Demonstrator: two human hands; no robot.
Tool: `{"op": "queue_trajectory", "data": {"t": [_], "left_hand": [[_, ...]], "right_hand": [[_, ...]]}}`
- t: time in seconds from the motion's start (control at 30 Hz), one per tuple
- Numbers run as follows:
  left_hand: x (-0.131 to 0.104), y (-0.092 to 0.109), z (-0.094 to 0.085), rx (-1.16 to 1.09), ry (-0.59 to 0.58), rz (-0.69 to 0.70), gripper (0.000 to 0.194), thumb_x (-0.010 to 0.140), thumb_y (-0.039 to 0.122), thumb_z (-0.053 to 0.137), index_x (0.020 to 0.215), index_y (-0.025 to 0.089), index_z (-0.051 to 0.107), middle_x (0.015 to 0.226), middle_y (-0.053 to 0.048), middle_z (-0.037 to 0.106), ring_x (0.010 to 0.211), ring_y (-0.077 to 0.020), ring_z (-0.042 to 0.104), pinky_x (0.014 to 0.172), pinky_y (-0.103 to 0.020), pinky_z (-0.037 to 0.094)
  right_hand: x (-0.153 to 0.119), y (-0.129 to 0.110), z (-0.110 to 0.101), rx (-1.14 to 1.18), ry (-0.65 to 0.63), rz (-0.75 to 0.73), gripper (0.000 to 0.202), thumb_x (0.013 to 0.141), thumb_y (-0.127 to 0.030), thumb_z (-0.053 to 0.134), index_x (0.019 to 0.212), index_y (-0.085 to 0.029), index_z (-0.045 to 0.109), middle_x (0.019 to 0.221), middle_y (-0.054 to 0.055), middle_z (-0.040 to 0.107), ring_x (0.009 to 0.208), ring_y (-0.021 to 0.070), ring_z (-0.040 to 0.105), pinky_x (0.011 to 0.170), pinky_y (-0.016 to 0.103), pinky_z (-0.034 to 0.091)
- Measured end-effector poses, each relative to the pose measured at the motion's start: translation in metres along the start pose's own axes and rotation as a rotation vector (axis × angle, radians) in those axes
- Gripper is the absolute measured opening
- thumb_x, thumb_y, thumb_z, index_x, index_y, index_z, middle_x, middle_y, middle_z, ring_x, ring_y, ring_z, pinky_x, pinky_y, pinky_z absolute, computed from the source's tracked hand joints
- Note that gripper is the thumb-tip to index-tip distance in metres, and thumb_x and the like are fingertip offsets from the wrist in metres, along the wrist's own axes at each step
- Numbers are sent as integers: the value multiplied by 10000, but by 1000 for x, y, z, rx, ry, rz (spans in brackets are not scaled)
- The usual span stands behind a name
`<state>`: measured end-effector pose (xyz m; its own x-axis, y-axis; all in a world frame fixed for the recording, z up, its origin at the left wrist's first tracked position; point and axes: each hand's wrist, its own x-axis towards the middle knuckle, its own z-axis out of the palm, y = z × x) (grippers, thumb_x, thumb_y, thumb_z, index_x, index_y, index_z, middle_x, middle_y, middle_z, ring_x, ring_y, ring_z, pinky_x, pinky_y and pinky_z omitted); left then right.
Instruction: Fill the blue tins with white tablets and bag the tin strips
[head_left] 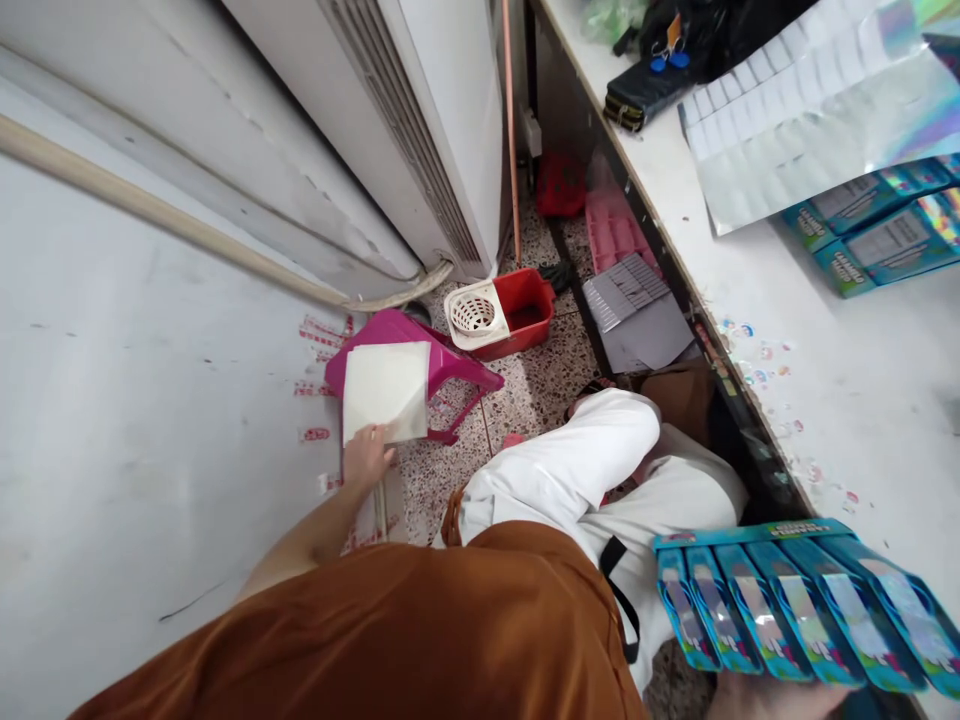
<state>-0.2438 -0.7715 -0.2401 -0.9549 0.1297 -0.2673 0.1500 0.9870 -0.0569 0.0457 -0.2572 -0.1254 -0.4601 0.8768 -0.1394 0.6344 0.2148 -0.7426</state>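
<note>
My left hand (367,457) reaches down to a stack of whitish, partly see-through sheets (386,385), its fingers closed at the near edge. The stack lies on a magenta plastic stool (386,328) by the wall. At the lower right, my right hand (780,697) supports a row of blue printed boxes (787,605) from below. Several boxes stand side by side in it, with shiny windows facing me. Most of the right hand's fingers are hidden under the boxes.
A white table (847,370) on the right bears silvery sheets (810,120), more blue boxes (892,240) and a dark zip case (637,100). A red mop bucket (525,310) stands on the speckled floor. Grey sheets (637,310) lean under the table.
</note>
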Motion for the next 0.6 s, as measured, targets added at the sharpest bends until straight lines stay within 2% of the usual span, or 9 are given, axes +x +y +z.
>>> {"op": "queue_trajectory", "data": {"t": [0.07,0.2,0.3,0.47,0.6], "left_hand": [[-5,-16,6,83,-42,20,404,762,181,506,1163,137,474,1249,-169,485,1158,-362,450,917,-442,390],[7,-12,4,123,-136,79,494,774,129,438,1267,133,421,1229,-158,496,1123,-306,491,941,-414,392],[17,-13,0,70,-195,116,479,819,169,389,1297,153,420,1251,-132,508,1142,-258,499,984,-359,380],[18,-40,-4,-144,-343,156,454,818,188,365,1255,174,489,1368,-53,496,1256,-211,437,1048,-324,338],[29,-48,-7,-98,-402,154,383,830,229,334,1103,151,592,1215,-85,615,1140,-225,533,1001,-333,367]], "right_hand": [[-6,0,2,185,60,153,697,802,-571,-70,1369,-502,329,1341,-30,515,1180,348,500,855,626,348],[-10,8,3,222,24,306,680,781,-624,-41,1345,-540,330,1395,-80,461,1181,375,494,820,667,319],[-11,15,1,258,37,333,666,762,-664,-12,1321,-570,338,1406,-109,445,1188,396,480,809,690,306],[-17,14,3,215,89,319,690,754,-661,-21,1368,-536,268,1405,-63,459,1177,434,476,761,730,299],[-19,11,4,327,154,317,653,770,-659,39,1384,-533,221,1402,-67,462,1129,421,519,726,707,336]]}}
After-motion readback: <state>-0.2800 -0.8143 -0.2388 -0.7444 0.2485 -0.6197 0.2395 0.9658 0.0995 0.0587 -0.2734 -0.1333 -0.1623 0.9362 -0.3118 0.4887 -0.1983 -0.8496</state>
